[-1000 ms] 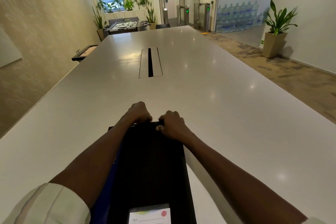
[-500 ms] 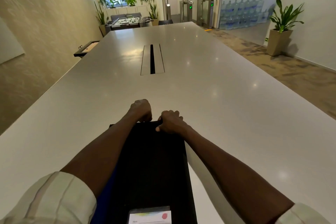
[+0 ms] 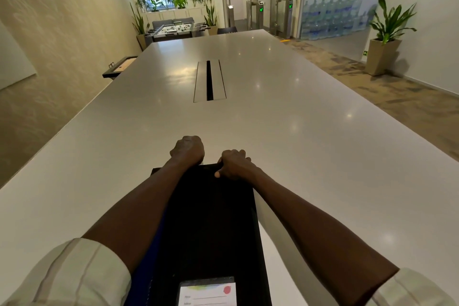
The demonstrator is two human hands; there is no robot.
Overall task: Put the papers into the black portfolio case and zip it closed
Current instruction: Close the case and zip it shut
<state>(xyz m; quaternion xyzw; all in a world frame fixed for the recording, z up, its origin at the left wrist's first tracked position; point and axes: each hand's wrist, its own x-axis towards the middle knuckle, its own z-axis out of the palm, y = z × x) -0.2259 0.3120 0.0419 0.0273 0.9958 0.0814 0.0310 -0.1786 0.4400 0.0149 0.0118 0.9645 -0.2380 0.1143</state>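
Observation:
The black portfolio case [image 3: 211,218] lies flat on the white table [image 3: 310,156], stretching away from me. Its near end carries a clear pocket with a white name card [image 3: 207,292]. A blue strip [image 3: 149,278] shows along its left side under my forearm. My left hand [image 3: 188,149] is curled over the case's far edge, left of centre. My right hand [image 3: 233,164] grips the same far edge just to the right, thumb pressed on top. No loose papers are visible; the zip itself is hidden by my hands.
A long cable slot [image 3: 210,81] runs down the table's middle. A small side table [image 3: 119,68] stands at the left wall. A potted plant [image 3: 383,40] stands on the carpet to the right. A foosball table [image 3: 173,30] lies beyond the far end.
Both hands stay gripped on the case's far edge. The view has tilted slightly, showing less of the name card than one second ago.

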